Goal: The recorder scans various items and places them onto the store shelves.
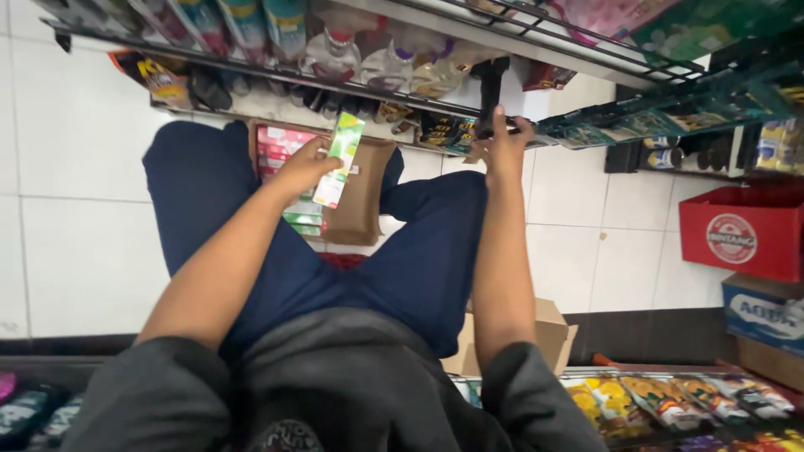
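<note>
Slim box [339,159] in my left hand [303,167]: glossy printed card | carton [362,197] beneath it: matt brown cardboard | shelf rail [251,71] past my right hand [502,151]: dark metal, perhaps painted

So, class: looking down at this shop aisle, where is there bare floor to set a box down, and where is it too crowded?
Bare tiles lie left of the knees, and more between the right arm and the red crate. The shelf ahead is packed with packets and bottles, and the open carton fills the gap between the knees.
</note>
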